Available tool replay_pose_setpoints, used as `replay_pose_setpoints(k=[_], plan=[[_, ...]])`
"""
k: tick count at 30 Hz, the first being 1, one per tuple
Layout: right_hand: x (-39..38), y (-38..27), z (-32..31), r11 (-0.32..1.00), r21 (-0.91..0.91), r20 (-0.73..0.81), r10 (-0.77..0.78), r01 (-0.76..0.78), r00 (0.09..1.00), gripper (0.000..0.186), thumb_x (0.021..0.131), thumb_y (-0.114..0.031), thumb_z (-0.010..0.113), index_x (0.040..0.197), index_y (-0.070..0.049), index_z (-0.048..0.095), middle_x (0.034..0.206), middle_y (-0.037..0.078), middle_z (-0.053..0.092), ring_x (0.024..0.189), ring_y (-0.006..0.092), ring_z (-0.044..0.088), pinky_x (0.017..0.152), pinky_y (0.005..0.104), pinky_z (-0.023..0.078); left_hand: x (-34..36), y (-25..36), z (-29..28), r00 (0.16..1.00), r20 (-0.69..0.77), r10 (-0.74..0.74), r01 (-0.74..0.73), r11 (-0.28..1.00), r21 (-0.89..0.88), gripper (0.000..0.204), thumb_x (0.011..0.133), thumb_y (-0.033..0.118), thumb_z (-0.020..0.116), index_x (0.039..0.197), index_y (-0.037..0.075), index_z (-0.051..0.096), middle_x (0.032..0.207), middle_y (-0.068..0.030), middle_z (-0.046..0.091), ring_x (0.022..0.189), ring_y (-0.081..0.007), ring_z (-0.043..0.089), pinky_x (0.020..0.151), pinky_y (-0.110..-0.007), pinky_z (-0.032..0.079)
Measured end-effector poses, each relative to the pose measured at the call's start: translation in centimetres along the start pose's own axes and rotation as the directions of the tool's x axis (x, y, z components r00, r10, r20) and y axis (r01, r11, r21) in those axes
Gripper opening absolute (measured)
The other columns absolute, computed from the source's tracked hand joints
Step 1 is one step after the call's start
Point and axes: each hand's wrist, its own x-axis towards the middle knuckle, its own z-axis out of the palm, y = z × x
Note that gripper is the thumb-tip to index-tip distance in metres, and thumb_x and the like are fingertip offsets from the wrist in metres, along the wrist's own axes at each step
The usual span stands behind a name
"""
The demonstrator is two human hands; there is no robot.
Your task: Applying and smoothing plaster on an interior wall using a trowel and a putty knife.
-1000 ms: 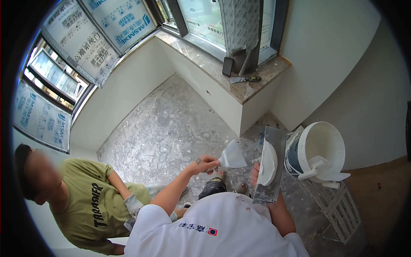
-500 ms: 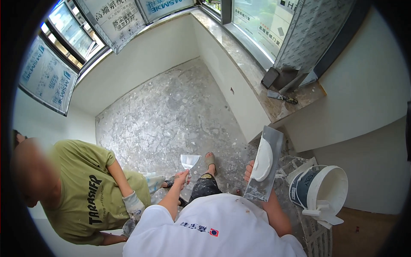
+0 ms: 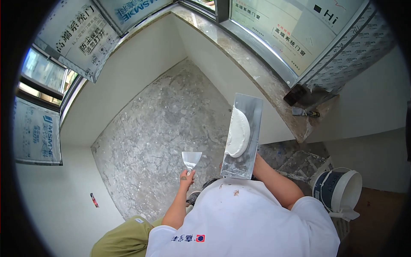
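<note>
My left hand (image 3: 187, 177) is closed round the handle of a putty knife (image 3: 192, 158). The knife's broad pale blade points away from me over the floor. To the right, a flat rectangular plastering trowel (image 3: 253, 122) lies face up in front of my chest, gripped from underneath by my right hand (image 3: 257, 165). Most of that hand is hidden beneath the metal plate. A thick crescent of white putty (image 3: 239, 132) rests on the trowel's face, along its left side. The two tools are apart.
Right of me stands a white bucket (image 3: 327, 188) with a dark label, beside a spattered platform (image 3: 306, 165). Another scraper (image 3: 306, 112) and a dark block (image 3: 295, 95) lie on the stone sill (image 3: 261, 81). A co-worker's olive clothing (image 3: 122, 240) shows at lower left.
My view has turned rightward and closer to the windows. The trowel with its putty now sits farther forward and more upright in view. Most of the co-worker has dropped out of sight.
</note>
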Motion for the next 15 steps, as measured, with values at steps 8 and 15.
replay_pose_setpoints(k=[8, 15], plan=[[21.4, 2.6, 7.7, 0.994, 0.103, 0.181, 0.024, -0.043, 0.983, 0.04, 0.099, -0.036, 0.056, 0.125, -0.005, 0.06, 0.112, 0.013, 0.067, 0.101, 0.0271, 0.067, 0.088, 0.0408, 0.056, 10.1, 8.8, -8.6, 0.983, 0.063, 0.171, -0.183, 0.907, 0.379, 0.018, 0.089, 0.019, 0.071, 0.087, 0.01, 0.056, 0.07, -0.0023, 0.058, 0.056, -0.0124, 0.055, 0.051, -0.029, 0.045], [40.8, 2.3, 18.1, 0.977, 0.207, 0.366, -0.037, -0.042, 0.93, 0.04, 0.099, -0.033, 0.058, 0.127, -0.006, 0.06, 0.114, 0.012, 0.068, 0.102, 0.0249, 0.067, 0.089, 0.0389, 0.057, 22.2, 25.6, -20.3, 0.968, 0.248, 0.037, -0.164, 0.841, 0.515, 0.015, 0.087, 0.014, 0.069, 0.086, 0.011, 0.055, 0.072, -0.0016, 0.058, 0.059, -0.0124, 0.056, 0.054, -0.029, 0.046]])
